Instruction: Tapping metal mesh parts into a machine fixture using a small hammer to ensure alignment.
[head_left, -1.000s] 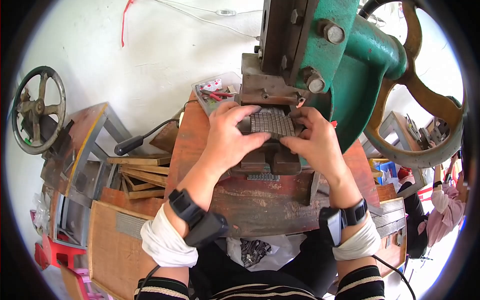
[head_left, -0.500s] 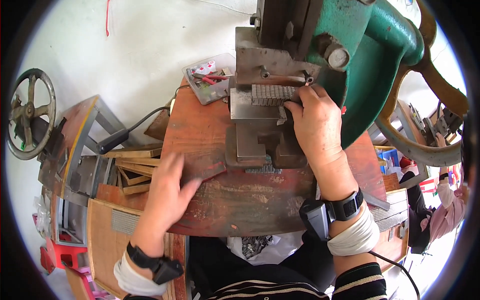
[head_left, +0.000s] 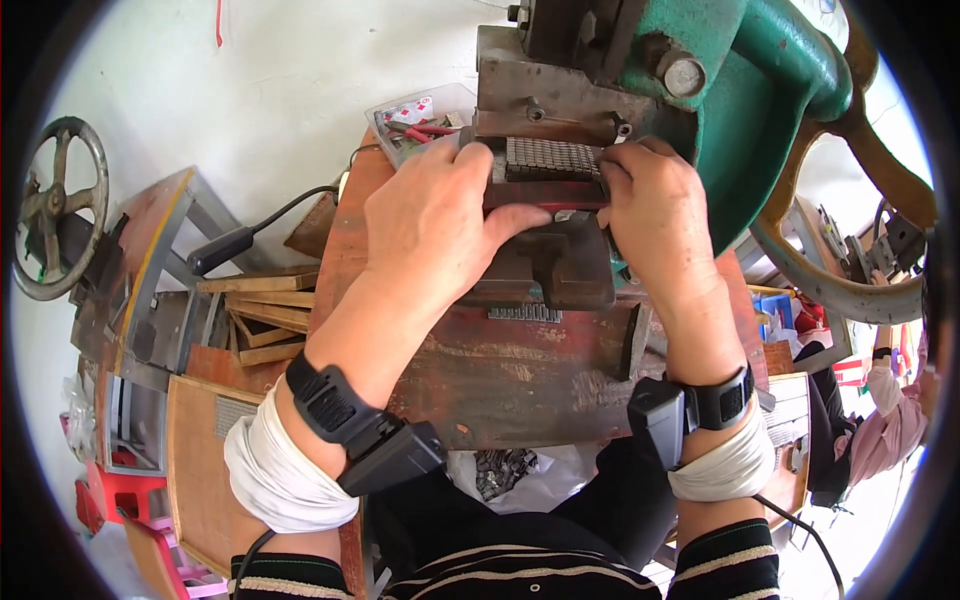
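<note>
A dark bar with a reddish edge (head_left: 540, 195) lies across the bed of the green press (head_left: 715, 60), in front of a block of small metal pieces in neat rows (head_left: 553, 156). My left hand (head_left: 432, 208) is closed on the bar's left part, thumb stretched along its near side. At the block's right end, my right hand (head_left: 660, 205) has its fingers and thumb curled in a grip; the fingertips are partly hidden. Just below the hands juts the notched steel die base (head_left: 575, 265).
A small strip of metal pieces (head_left: 525, 313) lies on the worn red table (head_left: 480, 385). Behind my left hand stands a clear plastic box (head_left: 455, 97) with red-handled pliers. Wooden frames (head_left: 265, 310) are stacked at left. A white bag of metal bits (head_left: 510, 475) sits below the table edge.
My left hand has come up from the table at left, bringing the bar to the press bed against the block. My right hand stays at the block's right end.
</note>
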